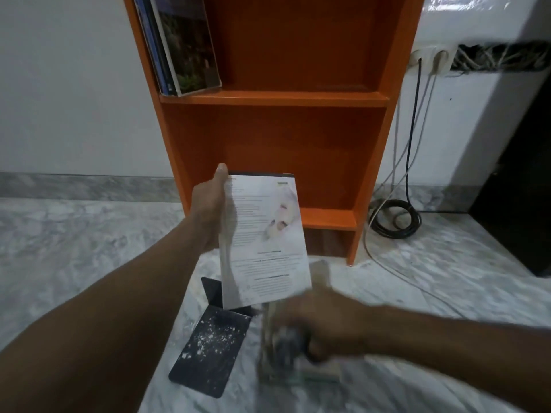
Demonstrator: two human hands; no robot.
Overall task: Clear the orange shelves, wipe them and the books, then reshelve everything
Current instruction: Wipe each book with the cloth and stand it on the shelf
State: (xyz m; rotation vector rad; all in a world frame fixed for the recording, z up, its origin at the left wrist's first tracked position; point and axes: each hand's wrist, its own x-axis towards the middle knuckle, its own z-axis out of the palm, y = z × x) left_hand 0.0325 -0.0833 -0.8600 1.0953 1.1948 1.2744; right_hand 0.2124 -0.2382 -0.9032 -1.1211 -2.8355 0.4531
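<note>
1. Orange shelves [274, 99] stand on the marble floor [74, 234].
2. Several books [185, 46] lean at the upper shelf's left end.
3. A white book [265, 239] is upright before the shelves, its spine clasped by the left grip [208, 210].
4. A black bookend [208, 344] lies on the floor below.
5. The right grip [328, 323], blurred, is curled round a dark object [287, 342].

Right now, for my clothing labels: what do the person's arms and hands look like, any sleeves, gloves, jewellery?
Both forearms are bare to the frame edge, no sleeves showing. The left hand wears no glove, ring or watch that shows. The right hand is motion-blurred: no glove or wristband shows, rings cannot be told.
</note>
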